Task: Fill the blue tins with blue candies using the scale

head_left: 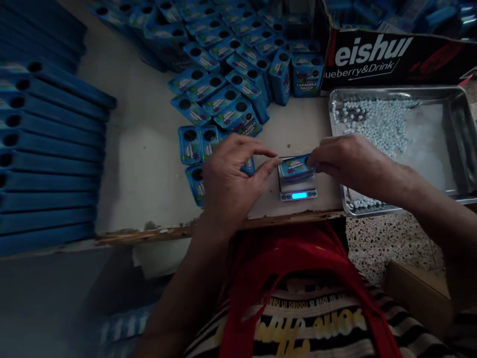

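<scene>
A small blue box (pixel 297 167) lies on a digital scale (pixel 298 189) whose display glows blue. My right hand (pixel 348 159) has its fingertips closed on the box's right end, above the scale. At the box's left end is my left hand (pixel 238 174), thumb and fingers apart, the thumb tip beside the box. Upright blue boxes (pixel 190 144) stand left of the scale, some partly hidden by my left hand. To the right, a metal tray (pixel 456 144) holds small pale blue candies (pixel 387 122), partly under my right forearm.
Rows of blue boxes (pixel 223 49) fill the back of the white table (pixel 137 164). Long blue packs (pixel 55 164) are stacked at the left. A black carton (pixel 372 62) stands behind the tray. The table's worn front edge runs close to my red apron (pixel 298 248).
</scene>
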`<state>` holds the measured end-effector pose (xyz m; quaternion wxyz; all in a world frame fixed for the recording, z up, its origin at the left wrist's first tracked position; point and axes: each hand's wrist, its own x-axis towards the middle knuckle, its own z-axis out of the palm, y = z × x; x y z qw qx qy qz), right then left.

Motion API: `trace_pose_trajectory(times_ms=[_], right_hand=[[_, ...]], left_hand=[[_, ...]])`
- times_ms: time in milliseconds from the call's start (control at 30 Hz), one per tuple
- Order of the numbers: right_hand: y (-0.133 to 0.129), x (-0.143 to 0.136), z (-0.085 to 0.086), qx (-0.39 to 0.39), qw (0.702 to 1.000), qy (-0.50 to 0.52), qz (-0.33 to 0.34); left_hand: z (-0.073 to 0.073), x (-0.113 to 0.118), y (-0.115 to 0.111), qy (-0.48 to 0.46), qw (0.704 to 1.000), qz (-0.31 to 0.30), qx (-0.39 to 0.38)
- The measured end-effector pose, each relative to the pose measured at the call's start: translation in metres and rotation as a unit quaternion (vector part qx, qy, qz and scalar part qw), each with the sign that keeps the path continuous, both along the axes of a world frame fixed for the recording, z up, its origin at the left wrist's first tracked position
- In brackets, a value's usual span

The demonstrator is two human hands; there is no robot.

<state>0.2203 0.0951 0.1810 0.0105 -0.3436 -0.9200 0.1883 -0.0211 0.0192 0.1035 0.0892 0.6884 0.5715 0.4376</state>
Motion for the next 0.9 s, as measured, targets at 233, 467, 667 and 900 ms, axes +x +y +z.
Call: trace_pose_trajectory(times_ms=[233,467,667,900], right_hand=[[0.002,-0.026,0.011,0.065,0.993,-0.096,0.028],[-0.009,-0.021,-0.005,0.067,0.993,0.077,-0.066],[-0.014,-0.009,-0.039,0.177,0.980,0.083,-0.043],[-0.021,0.001,-0.052,0.189,0.981,0.048,0.004]], left_hand=[[0.002,-0.028,-0.022,-0.002,0.999,0.020,-0.030],[0.007,-0.033,-0.028,-0.027,0.999,0.026,-0.033],[0.016,-0.031,-0.036,0.005,0.997,0.026,-0.069],[0.022,-0.020,-0.038,0.034,0.996,0.042,-0.074]])
